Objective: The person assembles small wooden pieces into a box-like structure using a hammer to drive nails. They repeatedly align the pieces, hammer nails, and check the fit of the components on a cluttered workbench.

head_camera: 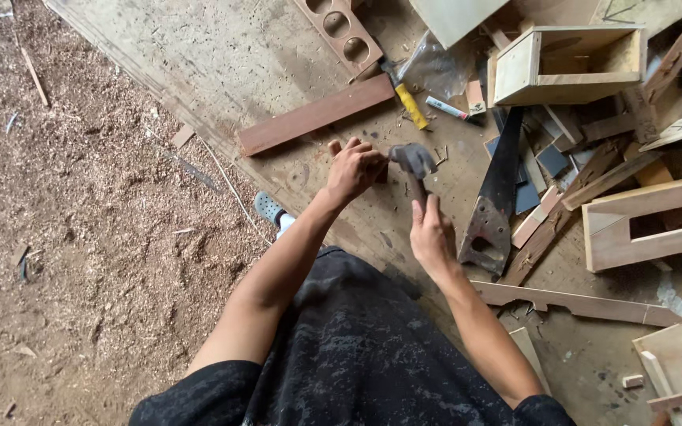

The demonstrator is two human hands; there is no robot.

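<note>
My right hand (433, 235) grips the wooden handle of a hammer (413, 160), whose grey metal head points away from me over the plywood work surface (230, 55). My left hand (353, 167) sits just left of the hammer head, fingers pinched on a small dark wooden piece (381, 172); most of that piece is hidden by the fingers. Both forearms reach out from my dark speckled clothing.
A reddish plank (316, 114) lies beyond my left hand. A hand saw (492, 197) lies right of the hammer, with a yellow-handled tool (409, 102), a marker (447, 108), an open wooden box (566, 63), offcuts and frames. Sawdust covers the ground (65, 237) on the left.
</note>
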